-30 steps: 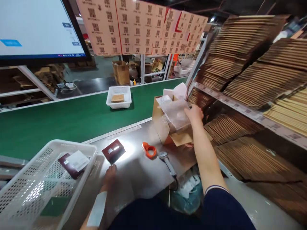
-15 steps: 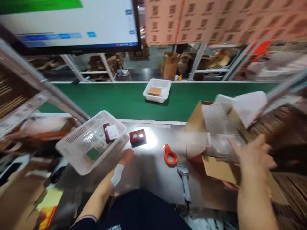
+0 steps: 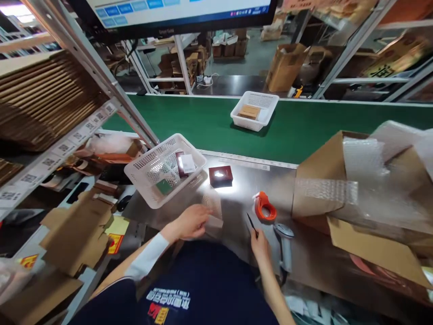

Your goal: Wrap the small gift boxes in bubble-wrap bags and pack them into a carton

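My left hand (image 3: 193, 221), fingers curled, grips the edge of a small clear plastic sheet (image 3: 214, 208) on the metal bench. My right hand (image 3: 260, 247) is closed around a thin black pointed tool (image 3: 251, 222); its exact kind is not clear. Beyond my left hand lies a dark red box (image 3: 220, 175) with a shiny top. To its left, a white perforated basket (image 3: 142, 169) holds another dark red item (image 3: 180, 163) with a white label, and a green piece (image 3: 164, 186). An orange tape dispenser (image 3: 265, 207) and a grey handheld scanner (image 3: 285, 243) lie right of the tool.
An open carton (image 3: 320, 176) with bubble wrap (image 3: 365, 158) stands at the right. Behind the bench runs a green conveyor (image 3: 189, 122) carrying a white basket (image 3: 252, 124) with a brown box. A monitor (image 3: 182, 27) hangs above; stacked cardboard (image 3: 50, 95) fills the left shelf.
My right hand has left the carton for the bench and now holds the black tool. My left hand has come to the plastic sheet. The view has shifted to the left.
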The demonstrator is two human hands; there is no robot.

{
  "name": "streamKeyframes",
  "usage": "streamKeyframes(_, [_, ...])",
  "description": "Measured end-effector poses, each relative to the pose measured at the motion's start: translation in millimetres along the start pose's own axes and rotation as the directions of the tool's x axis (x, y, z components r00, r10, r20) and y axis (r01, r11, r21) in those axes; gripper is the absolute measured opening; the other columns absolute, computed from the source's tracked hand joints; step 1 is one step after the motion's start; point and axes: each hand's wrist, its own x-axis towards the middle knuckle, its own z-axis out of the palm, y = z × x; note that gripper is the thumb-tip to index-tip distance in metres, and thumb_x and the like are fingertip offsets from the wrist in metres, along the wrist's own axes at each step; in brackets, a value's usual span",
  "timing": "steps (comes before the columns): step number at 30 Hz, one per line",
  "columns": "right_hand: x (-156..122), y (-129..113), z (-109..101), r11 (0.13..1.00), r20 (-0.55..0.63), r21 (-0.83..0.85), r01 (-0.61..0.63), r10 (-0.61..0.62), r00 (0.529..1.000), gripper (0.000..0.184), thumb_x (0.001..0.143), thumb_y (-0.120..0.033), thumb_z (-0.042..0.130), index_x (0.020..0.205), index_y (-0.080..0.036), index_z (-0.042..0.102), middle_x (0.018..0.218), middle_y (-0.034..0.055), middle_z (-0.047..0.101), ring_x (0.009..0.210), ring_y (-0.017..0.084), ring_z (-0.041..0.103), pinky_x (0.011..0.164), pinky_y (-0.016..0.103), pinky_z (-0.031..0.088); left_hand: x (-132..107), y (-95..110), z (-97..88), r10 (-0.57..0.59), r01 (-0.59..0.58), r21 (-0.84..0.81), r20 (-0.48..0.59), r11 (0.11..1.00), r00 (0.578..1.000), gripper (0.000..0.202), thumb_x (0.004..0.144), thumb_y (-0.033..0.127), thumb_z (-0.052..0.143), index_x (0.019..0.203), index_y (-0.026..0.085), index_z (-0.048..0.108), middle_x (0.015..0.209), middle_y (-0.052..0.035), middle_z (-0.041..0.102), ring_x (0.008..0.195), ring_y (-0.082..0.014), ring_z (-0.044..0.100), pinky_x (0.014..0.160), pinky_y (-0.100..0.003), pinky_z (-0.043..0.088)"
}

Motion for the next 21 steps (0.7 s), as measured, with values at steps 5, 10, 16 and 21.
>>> streamKeyframes(5, [13, 0, 39, 0.944, -0.039, -0.329, -0.016, 0.003, 0.999, 0.033, 0.098, -0.028, 0.043, 0.115, -0.015, 0.069, 0.115, 0.0222, 0.071, 0.112, 0.036, 0.07, 0.094, 0.046, 0.055, -79, -1, 62.2, -0.128, 0.195, -0.28, 0.239, 0.94, 0.963, 0.011, 0.072, 0.012, 0.065, 0.078, 0.021, 0.065, 0.165, -0.0036, 0.049, 0.159, -0.0315, 0.035, 0.128, -0.047, 0.033])
streamKeyframes(10, [85, -66, 27, 0.888, 0.022, -0.372, 0.27, -0.283, 0.959, 0.053, 0.097, -0.032, 0.052, 0.143, -0.007, 0.053, 0.143, 0.0266, 0.059, 0.138, 0.037, 0.054, 0.112, 0.051, 0.046, -79, -7, 105.0, -0.248, 0.326, -0.285, 0.278, 0.901, 0.928, 0.008, 0.077, 0.014, 0.064, 0.082, 0.021, 0.066, 0.162, -0.0036, 0.052, 0.161, -0.0304, 0.03, 0.132, -0.057, 0.02])
streamKeyframes(16, [198, -202, 31, 0.558, 0.457, -0.444, 0.701, -0.531, 0.713, 0.086, 0.079, -0.012, 0.067, 0.16, -0.006, 0.037, 0.167, 0.0261, 0.035, 0.156, 0.036, 0.031, 0.124, 0.048, 0.032, -86, 4, 123.5, -0.283, 0.329, -0.208, 0.224, 0.921, 0.933, 0.025, 0.077, 0.018, 0.063, 0.099, 0.021, 0.075, 0.162, -0.0092, 0.051, 0.16, -0.0344, 0.031, 0.133, -0.059, 0.018])
streamKeyframes(21, [246, -240, 32, 0.497, 0.647, -0.457, 0.737, -0.383, 0.66, 0.086, 0.068, -0.026, 0.084, 0.145, -0.007, 0.051, 0.143, 0.0238, 0.058, 0.132, 0.037, 0.053, 0.107, 0.044, 0.046, -100, 13, 158.3, -0.36, 0.405, -0.133, 0.27, 0.905, 0.893, 0.041, 0.083, 0.021, 0.062, 0.123, 0.017, 0.073, 0.172, -0.0133, 0.035, 0.164, -0.0358, 0.021, 0.134, -0.061, 0.014])
